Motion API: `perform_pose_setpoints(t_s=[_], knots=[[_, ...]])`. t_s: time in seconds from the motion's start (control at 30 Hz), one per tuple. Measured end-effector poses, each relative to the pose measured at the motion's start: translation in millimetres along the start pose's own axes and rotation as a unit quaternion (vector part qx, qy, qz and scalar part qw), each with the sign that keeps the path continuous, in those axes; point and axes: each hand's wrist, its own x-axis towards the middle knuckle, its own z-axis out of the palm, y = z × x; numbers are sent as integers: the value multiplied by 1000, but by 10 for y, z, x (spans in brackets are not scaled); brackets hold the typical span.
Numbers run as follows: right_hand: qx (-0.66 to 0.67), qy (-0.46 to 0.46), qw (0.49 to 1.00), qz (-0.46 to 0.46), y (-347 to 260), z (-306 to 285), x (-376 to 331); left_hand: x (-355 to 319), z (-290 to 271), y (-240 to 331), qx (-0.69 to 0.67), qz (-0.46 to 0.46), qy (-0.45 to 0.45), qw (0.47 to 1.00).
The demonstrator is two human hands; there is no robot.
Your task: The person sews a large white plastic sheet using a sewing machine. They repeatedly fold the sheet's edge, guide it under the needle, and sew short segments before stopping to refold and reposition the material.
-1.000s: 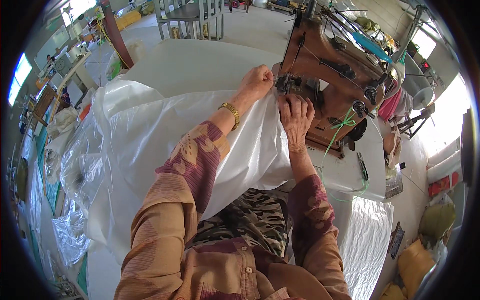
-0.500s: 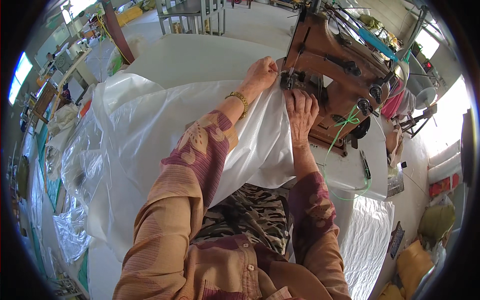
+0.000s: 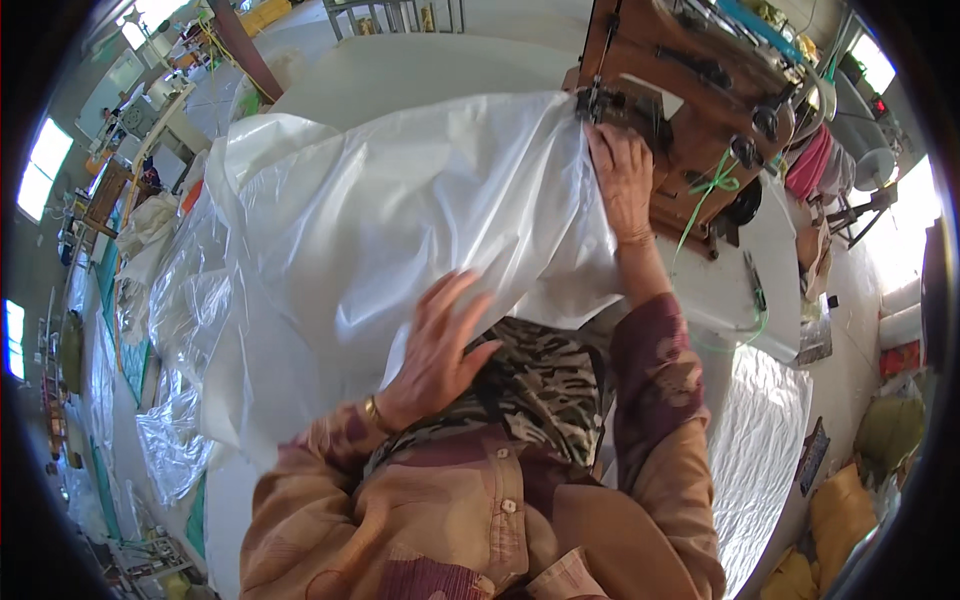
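A large glossy white plastic sheet [image 3: 400, 200] spreads over the table and hangs toward my lap. Its far right corner lies at the needle end of a brown sewing machine [image 3: 690, 130]. My right hand [image 3: 622, 180] is closed on the sheet's right edge, just in front of the machine's presser foot [image 3: 590, 103]; the thumb is hidden. Above my lap, close to the sheet's near edge, my left hand [image 3: 440, 345] is open with fingers spread, slightly blurred and holding nothing. A gold-coloured watch band [image 3: 376, 413] circles that wrist.
Green string [image 3: 716, 182] is tied in a bow on the machine. Dark-handled snips [image 3: 755, 282] lie on the table's right side. Crumpled clear plastic [image 3: 175, 430] hangs at the left. Yellow sacks [image 3: 838, 515] sit on the floor at lower right. Beyond the table stands a grey metal frame [image 3: 400, 16].
My left hand has let go of the sheet near the needle and come back toward my body, opening. My right hand stays by the machine. The whole view has shifted slightly.
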Motion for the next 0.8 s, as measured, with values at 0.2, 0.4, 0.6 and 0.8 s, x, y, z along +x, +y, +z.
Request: perform_pose_setpoints(t_s=[0.2,0.4,0.6,0.8], knots=[[117,-52,991,32,-18,-773,-157,-1838,-50,-498,180,-258,104,944],[244,-170,933,205,-1023,-1135,-949,-2635,-296,-779,40,-465,50,883],[617,-230,723,211,-1833,-636,-946,-2037,-1722,9,-78,-422,204,880],[849,-155,491,120,-3067,-134,-1138,-1106,-2281,597,115,-66,284,949]])
